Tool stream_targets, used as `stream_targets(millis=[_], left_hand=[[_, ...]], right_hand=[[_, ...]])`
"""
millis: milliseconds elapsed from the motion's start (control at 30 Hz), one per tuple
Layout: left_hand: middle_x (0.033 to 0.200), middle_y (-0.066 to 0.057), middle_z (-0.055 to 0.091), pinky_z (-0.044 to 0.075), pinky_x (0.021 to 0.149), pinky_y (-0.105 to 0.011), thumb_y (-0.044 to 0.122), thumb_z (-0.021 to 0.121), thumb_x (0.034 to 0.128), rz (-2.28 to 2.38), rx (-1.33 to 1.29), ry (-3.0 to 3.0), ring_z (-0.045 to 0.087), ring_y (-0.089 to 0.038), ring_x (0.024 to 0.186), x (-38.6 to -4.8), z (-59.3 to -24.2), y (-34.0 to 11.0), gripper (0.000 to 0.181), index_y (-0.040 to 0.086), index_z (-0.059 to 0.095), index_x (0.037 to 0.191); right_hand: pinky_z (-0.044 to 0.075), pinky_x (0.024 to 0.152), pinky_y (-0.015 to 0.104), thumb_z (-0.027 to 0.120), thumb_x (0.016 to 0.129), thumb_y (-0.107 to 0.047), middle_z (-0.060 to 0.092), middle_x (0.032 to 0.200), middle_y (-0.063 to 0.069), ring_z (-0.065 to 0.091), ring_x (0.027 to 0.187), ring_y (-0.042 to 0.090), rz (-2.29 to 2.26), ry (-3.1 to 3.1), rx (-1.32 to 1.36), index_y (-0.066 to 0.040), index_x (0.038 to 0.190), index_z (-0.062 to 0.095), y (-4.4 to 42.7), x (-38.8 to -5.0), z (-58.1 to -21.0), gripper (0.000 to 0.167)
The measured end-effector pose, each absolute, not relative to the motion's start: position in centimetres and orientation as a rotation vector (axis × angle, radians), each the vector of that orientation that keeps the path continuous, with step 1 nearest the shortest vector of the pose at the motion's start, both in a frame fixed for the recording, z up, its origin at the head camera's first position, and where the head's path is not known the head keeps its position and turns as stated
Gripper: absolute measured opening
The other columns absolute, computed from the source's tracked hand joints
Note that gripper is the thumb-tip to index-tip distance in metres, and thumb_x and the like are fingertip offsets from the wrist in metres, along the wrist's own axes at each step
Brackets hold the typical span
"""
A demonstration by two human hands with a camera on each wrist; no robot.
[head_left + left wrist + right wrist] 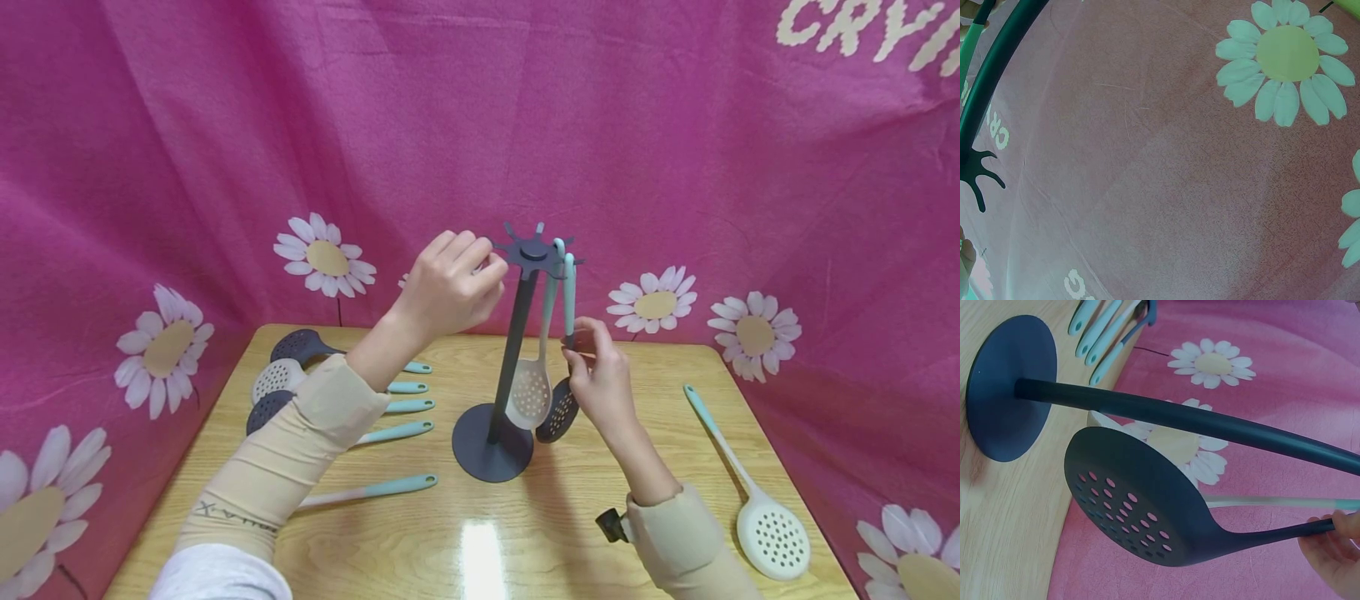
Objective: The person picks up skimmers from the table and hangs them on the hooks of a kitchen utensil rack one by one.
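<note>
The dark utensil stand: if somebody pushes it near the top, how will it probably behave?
The dark utensil stand may tip before it slides, because its post is tall and slim. Its flat round base should resist light pushes. The white slotted spoon hanging on its right could make tipping toward that side easier.

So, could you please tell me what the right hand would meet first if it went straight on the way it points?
Past the dark slotted spoon it pinches, the right hand would probably meet the pale slotted spoon hanging alongside, though depth is hard to judge.
</note>
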State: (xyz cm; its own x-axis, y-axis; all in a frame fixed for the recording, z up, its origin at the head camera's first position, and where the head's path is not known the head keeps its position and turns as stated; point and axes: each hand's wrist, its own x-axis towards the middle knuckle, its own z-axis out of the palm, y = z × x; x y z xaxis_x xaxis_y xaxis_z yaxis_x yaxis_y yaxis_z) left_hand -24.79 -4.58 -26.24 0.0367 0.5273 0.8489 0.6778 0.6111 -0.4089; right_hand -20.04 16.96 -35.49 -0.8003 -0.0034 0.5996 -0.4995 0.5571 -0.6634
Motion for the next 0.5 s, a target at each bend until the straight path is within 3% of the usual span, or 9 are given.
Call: stream_targets(millis=[500], left_hand=[[0.067, -0.009, 0.051, 0.037, 0.054, -0.031, 0.008, 0.051, 0.0764, -0.160, -1.023, -1.613, 0.046, -0.022, 0.059, -24.76, -26.25, -4.52, 0.009, 0.002, 0.057, 0.073]], right_hand=[[0.053, 0.073, 0.041, 0.058, 0.077, 0.016, 0.062, 0.091, 0.020, 0.065, 0.085, 0.032, 1.295, -2.261, 0.401, 0.003, 0.108, 0.049, 16.73, -20.15, -35.87, 0.034]])
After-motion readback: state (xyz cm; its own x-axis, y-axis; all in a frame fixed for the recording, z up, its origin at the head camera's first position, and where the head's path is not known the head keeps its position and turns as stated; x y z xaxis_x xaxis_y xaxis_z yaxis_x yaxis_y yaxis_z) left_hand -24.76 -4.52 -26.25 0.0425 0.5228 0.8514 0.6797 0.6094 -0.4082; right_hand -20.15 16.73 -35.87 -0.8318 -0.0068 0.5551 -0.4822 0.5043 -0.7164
